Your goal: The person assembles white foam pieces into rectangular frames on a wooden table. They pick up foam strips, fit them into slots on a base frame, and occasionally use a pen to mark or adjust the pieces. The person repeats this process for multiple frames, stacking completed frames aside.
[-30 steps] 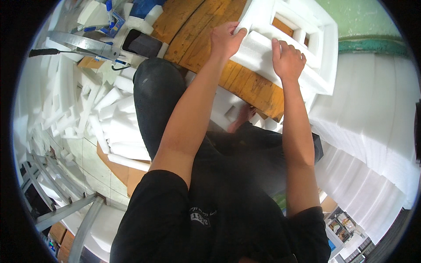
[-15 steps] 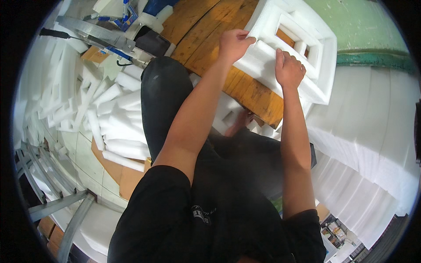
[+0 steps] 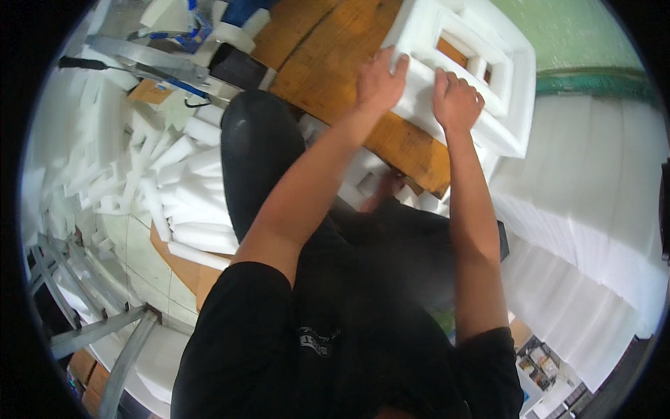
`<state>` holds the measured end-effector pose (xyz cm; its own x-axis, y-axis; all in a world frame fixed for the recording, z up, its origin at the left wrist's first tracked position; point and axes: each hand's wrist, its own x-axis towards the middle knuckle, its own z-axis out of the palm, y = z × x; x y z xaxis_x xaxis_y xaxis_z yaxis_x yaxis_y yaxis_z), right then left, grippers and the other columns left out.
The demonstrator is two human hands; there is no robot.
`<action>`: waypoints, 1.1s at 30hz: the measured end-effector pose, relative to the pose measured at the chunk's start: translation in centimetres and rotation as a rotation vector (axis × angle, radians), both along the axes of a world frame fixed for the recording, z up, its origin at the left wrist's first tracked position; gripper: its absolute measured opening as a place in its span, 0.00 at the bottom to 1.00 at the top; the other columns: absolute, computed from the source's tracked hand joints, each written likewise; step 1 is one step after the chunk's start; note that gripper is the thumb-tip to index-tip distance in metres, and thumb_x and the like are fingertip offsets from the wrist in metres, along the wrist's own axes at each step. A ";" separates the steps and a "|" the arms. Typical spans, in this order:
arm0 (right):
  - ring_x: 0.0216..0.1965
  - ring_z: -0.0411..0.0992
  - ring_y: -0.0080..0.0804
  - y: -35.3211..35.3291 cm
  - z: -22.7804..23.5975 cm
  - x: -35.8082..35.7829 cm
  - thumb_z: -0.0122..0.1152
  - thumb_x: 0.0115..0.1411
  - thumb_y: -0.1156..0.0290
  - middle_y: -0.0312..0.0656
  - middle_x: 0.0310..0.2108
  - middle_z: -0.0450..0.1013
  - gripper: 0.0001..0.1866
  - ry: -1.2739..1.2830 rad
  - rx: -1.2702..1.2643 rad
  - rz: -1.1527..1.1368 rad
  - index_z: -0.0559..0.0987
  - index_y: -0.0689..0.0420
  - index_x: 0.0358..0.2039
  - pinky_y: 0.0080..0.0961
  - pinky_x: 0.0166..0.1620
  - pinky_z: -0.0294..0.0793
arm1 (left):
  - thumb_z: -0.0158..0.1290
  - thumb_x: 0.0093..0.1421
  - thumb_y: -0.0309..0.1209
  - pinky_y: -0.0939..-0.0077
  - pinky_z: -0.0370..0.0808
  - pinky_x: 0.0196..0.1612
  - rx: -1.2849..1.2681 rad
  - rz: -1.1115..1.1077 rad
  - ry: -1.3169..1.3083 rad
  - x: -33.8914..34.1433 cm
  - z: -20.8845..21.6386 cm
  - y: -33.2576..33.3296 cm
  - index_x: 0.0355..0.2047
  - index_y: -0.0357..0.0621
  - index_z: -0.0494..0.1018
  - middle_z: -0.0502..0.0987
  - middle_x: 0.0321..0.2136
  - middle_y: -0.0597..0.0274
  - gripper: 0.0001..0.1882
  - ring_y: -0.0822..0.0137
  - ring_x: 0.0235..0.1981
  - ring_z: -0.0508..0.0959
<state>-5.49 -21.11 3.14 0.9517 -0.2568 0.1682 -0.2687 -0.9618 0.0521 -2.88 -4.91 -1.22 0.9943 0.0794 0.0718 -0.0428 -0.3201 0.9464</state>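
Observation:
A thick white foam frame with a rectangular opening rests on the wooden bench at the upper right. At its near left corner my left hand grips the edge, thumb raised along the near side. My right hand lies over the middle of that same near side, fingers curled onto the foam. The undersides of both hands' grips are hidden. Through the frame's opening the bench wood shows.
Tall stacks of white foam sheets stand at the right. Loose foam strips are heaped on the floor at left. A dark phone-like slab and a blue-handled tool lie at the upper left. Metal bars stand at lower left.
My left hand has come slightly nearer and right, its thumb now raised along the foam edge. My right hand has shifted slightly left and farther. The frame stays nearly in place.

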 end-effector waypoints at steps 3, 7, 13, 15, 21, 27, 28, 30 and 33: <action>0.53 0.77 0.50 -0.8 -1.0 0.3 0.39 0.73 0.42 0.49 0.46 0.81 0.29 -0.053 -0.018 0.045 0.84 0.46 0.51 0.59 0.66 0.61 | 0.54 0.67 0.55 0.48 0.75 0.55 0.160 0.006 -0.073 1.0 -0.9 -0.2 0.54 0.37 0.76 0.82 0.45 0.36 0.32 0.34 0.48 0.80; 0.53 0.77 0.51 -0.6 -0.1 -0.4 0.39 0.74 0.43 0.48 0.47 0.81 0.29 0.002 0.038 0.051 0.83 0.49 0.51 0.60 0.65 0.61 | 0.56 0.64 0.56 0.44 0.74 0.56 -0.024 -0.066 0.026 0.9 0.0 0.5 0.57 0.38 0.73 0.76 0.49 0.24 0.35 0.32 0.53 0.77; 0.49 0.79 0.53 -0.4 2.1 0.6 0.56 0.69 0.48 0.51 0.46 0.82 0.24 -0.083 0.425 0.109 0.84 0.55 0.48 0.47 0.58 0.72 | 0.63 0.61 0.48 0.54 0.79 0.46 -0.090 0.036 -0.018 1.1 0.9 0.8 0.48 0.36 0.79 0.83 0.41 0.42 0.27 0.42 0.42 0.83; 0.49 0.79 0.52 1.3 2.7 1.5 0.63 0.66 0.54 0.52 0.45 0.82 0.20 -0.240 0.477 0.221 0.84 0.58 0.46 0.42 0.55 0.75 | 0.64 0.60 0.47 0.55 0.79 0.46 -0.088 0.021 0.069 0.9 2.5 1.2 0.48 0.35 0.79 0.84 0.42 0.44 0.27 0.44 0.43 0.84; 0.45 0.79 0.48 12.0 7.5 1.5 0.69 0.62 0.63 0.51 0.40 0.82 0.15 -0.439 0.650 0.446 0.84 0.62 0.42 0.39 0.51 0.75 | 0.63 0.61 0.42 0.55 0.79 0.45 -0.123 -0.039 0.083 1.8 0.8 1.2 0.48 0.37 0.79 0.84 0.38 0.44 0.22 0.45 0.41 0.83; 0.42 0.78 0.46 18.2 9.0 1.4 0.70 0.59 0.69 0.47 0.39 0.81 0.10 -0.267 0.820 0.603 0.85 0.58 0.40 0.38 0.49 0.75 | 0.61 0.63 0.41 0.55 0.76 0.48 -0.113 -0.125 0.107 1.3 0.1 0.5 0.50 0.38 0.78 0.83 0.39 0.47 0.21 0.48 0.43 0.82; 0.42 0.77 0.47 19.6 10.0 1.6 0.70 0.58 0.70 0.46 0.39 0.81 0.10 -0.232 0.834 0.630 0.85 0.57 0.40 0.38 0.50 0.75 | 0.60 0.63 0.41 0.55 0.76 0.49 -0.114 -0.124 0.098 1.4 0.1 0.5 0.50 0.39 0.78 0.83 0.40 0.47 0.21 0.48 0.43 0.82; 0.44 0.77 0.46 22.5 12.0 3.3 0.71 0.56 0.70 0.45 0.41 0.80 0.11 -0.284 0.720 0.848 0.85 0.56 0.40 0.40 0.51 0.74 | 0.60 0.63 0.41 0.54 0.75 0.50 -0.123 -0.131 0.082 1.2 0.3 0.0 0.50 0.39 0.78 0.83 0.40 0.47 0.21 0.47 0.43 0.82; 0.47 0.77 0.47 30.8 14.1 6.7 0.70 0.58 0.68 0.46 0.43 0.79 0.11 -0.337 0.731 1.148 0.85 0.57 0.40 0.41 0.51 0.74 | 0.60 0.64 0.40 0.53 0.74 0.52 -0.099 -0.102 0.085 0.7 -0.7 0.9 0.51 0.39 0.77 0.83 0.40 0.47 0.21 0.47 0.44 0.82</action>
